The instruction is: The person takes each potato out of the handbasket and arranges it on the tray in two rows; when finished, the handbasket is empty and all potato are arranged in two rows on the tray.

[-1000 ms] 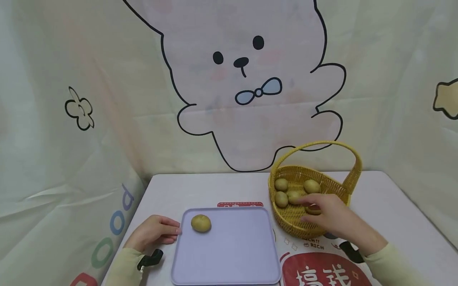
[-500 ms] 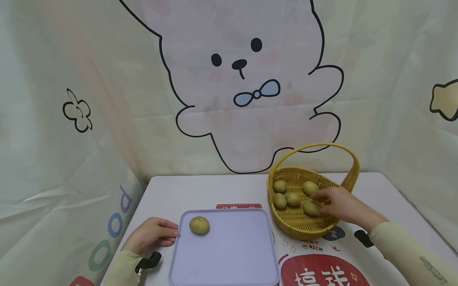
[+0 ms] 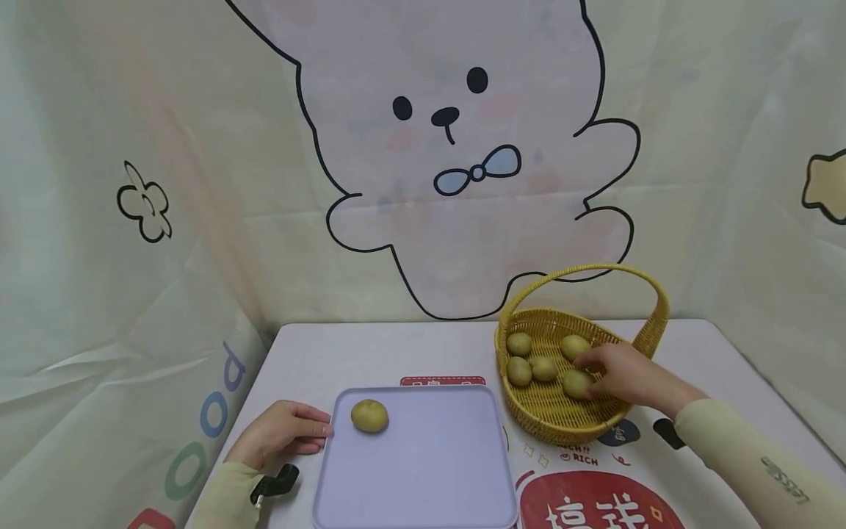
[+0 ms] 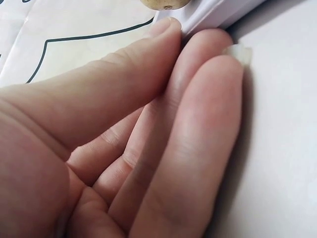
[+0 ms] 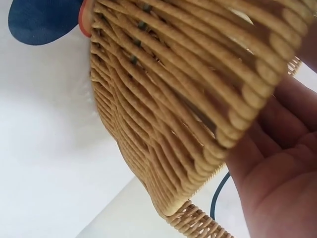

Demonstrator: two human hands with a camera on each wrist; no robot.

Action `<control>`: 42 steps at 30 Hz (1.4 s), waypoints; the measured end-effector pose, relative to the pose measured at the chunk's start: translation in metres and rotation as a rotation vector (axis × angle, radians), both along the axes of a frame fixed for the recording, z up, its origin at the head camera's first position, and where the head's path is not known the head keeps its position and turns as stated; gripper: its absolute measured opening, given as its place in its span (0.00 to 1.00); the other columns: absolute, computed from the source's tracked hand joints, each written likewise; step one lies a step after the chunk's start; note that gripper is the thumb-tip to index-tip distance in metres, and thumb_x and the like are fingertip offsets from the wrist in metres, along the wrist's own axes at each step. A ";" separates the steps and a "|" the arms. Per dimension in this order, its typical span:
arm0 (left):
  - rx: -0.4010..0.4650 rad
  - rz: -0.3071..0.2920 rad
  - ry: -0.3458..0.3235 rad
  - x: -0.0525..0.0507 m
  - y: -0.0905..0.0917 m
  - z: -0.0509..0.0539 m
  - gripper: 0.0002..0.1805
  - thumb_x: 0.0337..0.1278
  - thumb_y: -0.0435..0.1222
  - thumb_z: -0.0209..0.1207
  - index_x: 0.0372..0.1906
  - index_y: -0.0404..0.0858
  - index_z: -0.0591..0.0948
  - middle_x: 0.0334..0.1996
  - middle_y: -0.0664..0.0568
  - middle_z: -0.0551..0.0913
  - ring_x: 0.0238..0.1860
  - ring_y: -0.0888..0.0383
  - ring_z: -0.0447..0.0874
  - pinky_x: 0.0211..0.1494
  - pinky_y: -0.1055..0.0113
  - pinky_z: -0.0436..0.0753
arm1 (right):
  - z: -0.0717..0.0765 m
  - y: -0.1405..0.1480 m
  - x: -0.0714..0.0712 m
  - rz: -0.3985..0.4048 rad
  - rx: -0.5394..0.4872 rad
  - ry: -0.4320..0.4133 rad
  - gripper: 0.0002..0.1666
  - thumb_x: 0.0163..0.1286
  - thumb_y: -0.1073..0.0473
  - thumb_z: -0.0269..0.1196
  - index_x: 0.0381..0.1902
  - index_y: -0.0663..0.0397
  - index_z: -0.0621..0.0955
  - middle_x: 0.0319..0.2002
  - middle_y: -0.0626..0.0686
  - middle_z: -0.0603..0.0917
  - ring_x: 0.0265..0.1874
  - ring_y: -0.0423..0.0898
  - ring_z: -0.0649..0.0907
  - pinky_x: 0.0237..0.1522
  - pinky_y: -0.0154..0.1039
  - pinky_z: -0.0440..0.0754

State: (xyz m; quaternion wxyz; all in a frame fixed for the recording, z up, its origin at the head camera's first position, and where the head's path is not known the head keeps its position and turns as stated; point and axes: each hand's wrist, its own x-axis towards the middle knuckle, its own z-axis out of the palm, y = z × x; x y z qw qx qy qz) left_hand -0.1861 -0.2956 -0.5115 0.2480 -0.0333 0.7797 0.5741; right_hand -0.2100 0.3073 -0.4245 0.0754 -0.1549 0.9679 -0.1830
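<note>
In the head view my left hand (image 3: 284, 433) is at the left edge of a lilac tray (image 3: 423, 470). The left wrist view shows its thumb and fingers pinching the tray's edge (image 4: 208, 17). One yellowish potato (image 3: 369, 416) lies near the tray's back left corner. My right hand (image 3: 628, 375) reaches over the right rim of a yellow wicker basket (image 3: 562, 430), with thumb and fingers around a potato (image 3: 578, 384) inside. Several other potatoes (image 3: 544, 369) lie about it. The right wrist view shows the basket's woven side (image 5: 163, 109) covering the fingertips and the held potato.
The basket's tall arched handle (image 3: 588, 266) rises beside my right hand. A white tablecloth (image 3: 344, 353) with red printed patches covers the table. Behind it hangs a curtain (image 3: 714, 184) with a cartoon bear.
My right hand has moved right and back within the basket, uncovering the potato it now holds. The left hand and the tray have stayed in place.
</note>
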 end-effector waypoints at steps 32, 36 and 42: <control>-0.035 0.015 -0.017 0.000 0.004 0.002 0.21 0.63 0.35 0.75 0.55 0.25 0.87 0.39 0.45 0.94 0.34 0.59 0.94 0.42 0.64 0.95 | -0.011 0.005 -0.005 0.012 0.004 -0.010 0.25 0.56 0.60 0.83 0.52 0.61 0.90 0.43 0.52 0.90 0.41 0.47 0.82 0.43 0.45 0.85; -0.049 0.024 -0.024 -0.001 0.004 0.001 0.21 0.63 0.35 0.76 0.55 0.26 0.88 0.38 0.46 0.94 0.33 0.59 0.93 0.41 0.65 0.95 | -0.009 0.006 -0.004 0.002 0.003 -0.012 0.25 0.57 0.60 0.82 0.53 0.61 0.90 0.44 0.53 0.91 0.41 0.47 0.83 0.44 0.46 0.86; -0.047 0.026 -0.020 -0.001 0.003 0.001 0.21 0.63 0.35 0.75 0.55 0.25 0.87 0.38 0.46 0.94 0.33 0.58 0.93 0.42 0.65 0.95 | 0.005 0.003 0.003 -0.028 -0.039 0.032 0.30 0.59 0.54 0.83 0.56 0.63 0.90 0.47 0.55 0.92 0.44 0.49 0.86 0.49 0.51 0.89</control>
